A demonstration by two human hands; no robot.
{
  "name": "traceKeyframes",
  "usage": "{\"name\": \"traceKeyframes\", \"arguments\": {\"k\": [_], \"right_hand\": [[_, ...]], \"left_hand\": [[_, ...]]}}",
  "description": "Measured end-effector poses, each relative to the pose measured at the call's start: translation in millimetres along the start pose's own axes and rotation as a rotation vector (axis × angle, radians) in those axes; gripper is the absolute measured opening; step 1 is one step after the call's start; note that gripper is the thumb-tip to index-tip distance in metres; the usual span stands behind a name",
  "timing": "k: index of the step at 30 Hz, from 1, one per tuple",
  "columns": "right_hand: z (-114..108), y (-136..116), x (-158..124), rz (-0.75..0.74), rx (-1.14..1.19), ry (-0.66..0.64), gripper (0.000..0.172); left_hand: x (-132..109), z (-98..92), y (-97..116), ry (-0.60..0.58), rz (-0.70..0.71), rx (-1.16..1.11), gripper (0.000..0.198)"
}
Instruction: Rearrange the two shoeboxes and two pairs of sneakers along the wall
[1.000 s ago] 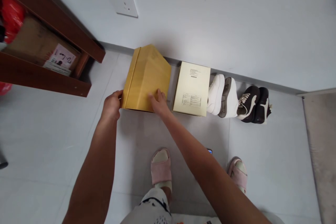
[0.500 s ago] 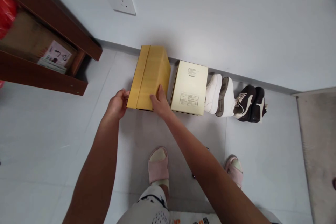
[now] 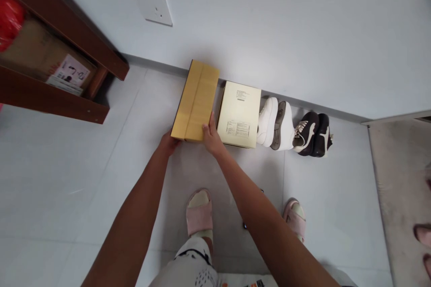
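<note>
Between my two hands is a yellow shoebox [image 3: 197, 101] with a lid seam along its length. It stands against the wall and has a slight tilt. My left hand [image 3: 169, 144] grips its near left corner, the fingers mostly hidden behind the box. On the near right edge, my right hand [image 3: 212, 138] presses with the thumb on the yellow face and the fingers along the side. Just right of it lies a cream shoebox [image 3: 239, 114] with printed labels, a narrow gap between the two.
White shoes [image 3: 274, 123] and dark brown shoes [image 3: 311, 134] line the wall to the right. A brown wooden frame [image 3: 54, 94] holding a cardboard box [image 3: 30, 54] is at left. My feet in pink slippers [image 3: 199, 217] are below. A wall socket [image 3: 151, 0] is above.
The yellow shoebox has turned and shifted right, nearer the cream one. My left hand has moved right with it, its fingers going behind the corner. My right hand has slid slightly right along its edge.
</note>
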State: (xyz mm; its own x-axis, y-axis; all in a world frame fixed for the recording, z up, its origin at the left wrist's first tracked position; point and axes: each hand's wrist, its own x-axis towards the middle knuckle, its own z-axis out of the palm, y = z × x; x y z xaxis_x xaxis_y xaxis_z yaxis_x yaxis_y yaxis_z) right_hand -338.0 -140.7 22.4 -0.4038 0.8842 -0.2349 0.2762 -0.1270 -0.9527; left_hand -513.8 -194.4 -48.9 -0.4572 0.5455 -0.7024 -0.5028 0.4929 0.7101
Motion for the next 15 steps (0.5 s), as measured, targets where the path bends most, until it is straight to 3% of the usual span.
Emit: {"name": "traceKeyframes", "arguments": {"k": [4, 8, 12, 15], "right_hand": [[-14, 4, -8, -0.064, -0.036, 0.077, 0.088], [-14, 9, -8, -0.082, -0.095, 0.113, 0.076], [-5, 14, 0, 0.016, -0.112, 0.181, 0.06], [-1, 15, 6, 0.019, -0.111, 0.129, 0.065]], "left_hand": [[7, 4.0, -4, 0.046, -0.072, -0.106, 0.028], [3, -13.8, 3, 0.131, -0.058, -0.254, 0.03], [-9, -36.6, 16, 0.025, 0.004, -0.352, 0.035], [-13, -42.8, 25, 0.024, 0.071, -0.35, 0.039]]}}
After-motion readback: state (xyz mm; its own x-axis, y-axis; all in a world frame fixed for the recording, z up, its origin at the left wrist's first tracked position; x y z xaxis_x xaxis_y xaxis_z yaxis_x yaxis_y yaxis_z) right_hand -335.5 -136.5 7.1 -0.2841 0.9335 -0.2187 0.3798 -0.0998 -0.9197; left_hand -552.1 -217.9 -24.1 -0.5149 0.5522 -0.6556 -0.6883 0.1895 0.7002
